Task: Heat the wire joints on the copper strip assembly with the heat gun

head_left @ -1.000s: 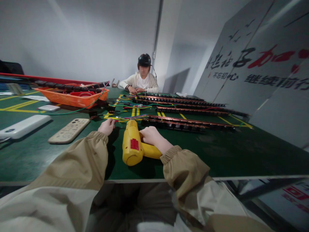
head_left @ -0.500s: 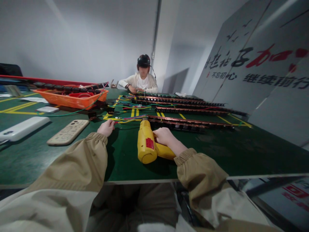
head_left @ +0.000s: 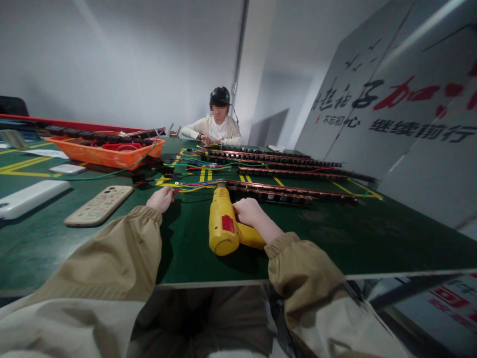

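My right hand [head_left: 249,211] is wrapped round the handle of a yellow heat gun [head_left: 223,219], whose nozzle points away from me. That nozzle is at a bundle of coloured wires [head_left: 201,186] at the left end of the nearest long black strip with copper bars [head_left: 276,191]; whether they touch I cannot tell. My left hand [head_left: 161,199] is closed, pinching the red end of a wire at the bundle's left side. More copper-barred strips [head_left: 283,159] lie behind, with loose wires at their left ends.
An orange basket [head_left: 112,155] with black strips stands at the left. A phone in a beige case [head_left: 99,205], a white power bank [head_left: 32,199] and a small white box [head_left: 67,169] lie on the green table [head_left: 335,243]. Across it sits a person [head_left: 219,128], hands at other wires.
The whole view has shifted slightly, so things appear a little further left. Both my hands keep their grips, and the heat gun stays at the wires.
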Available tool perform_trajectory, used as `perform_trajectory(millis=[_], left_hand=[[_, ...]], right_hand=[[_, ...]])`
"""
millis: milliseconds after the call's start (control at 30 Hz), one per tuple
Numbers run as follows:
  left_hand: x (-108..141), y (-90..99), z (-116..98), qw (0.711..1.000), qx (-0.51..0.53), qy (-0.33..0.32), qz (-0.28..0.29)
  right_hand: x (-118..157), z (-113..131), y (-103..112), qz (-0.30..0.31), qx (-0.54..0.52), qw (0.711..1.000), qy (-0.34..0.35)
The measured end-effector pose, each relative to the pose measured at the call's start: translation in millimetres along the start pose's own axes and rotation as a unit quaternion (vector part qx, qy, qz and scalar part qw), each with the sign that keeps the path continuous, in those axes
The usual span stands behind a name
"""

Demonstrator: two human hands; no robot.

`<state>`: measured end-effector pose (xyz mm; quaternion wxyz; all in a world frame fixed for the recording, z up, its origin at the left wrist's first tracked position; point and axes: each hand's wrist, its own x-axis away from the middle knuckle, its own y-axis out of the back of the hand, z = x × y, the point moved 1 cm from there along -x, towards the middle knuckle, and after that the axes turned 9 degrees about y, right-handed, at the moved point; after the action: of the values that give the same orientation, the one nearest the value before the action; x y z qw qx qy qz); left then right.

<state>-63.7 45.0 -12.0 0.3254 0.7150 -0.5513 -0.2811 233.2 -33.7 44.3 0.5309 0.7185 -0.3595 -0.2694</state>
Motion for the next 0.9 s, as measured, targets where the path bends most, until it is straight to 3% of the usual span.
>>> perform_trajectory(millis=[300, 567, 900], left_hand=[[0.4, 1.7, 0.1, 1.000, -0.018, -0.006, 0.003], [1.1, 1.9, -0.6, 1.000, -0.024, -0.015, -0.003], [-0.7, 3.0, -1.6, 0.999, -0.049, -0.014, -0.014]], right_hand=[[-9.4, 9.7, 5.0, 0.009, -0.006, 1.000, -0.002], [-38.4, 43.6, 14.2, -0.011, -0.033, 0.997, 0.070], [-54.6, 77.6, 25.2, -0.028, -0.039, 0.991, 0.125]])
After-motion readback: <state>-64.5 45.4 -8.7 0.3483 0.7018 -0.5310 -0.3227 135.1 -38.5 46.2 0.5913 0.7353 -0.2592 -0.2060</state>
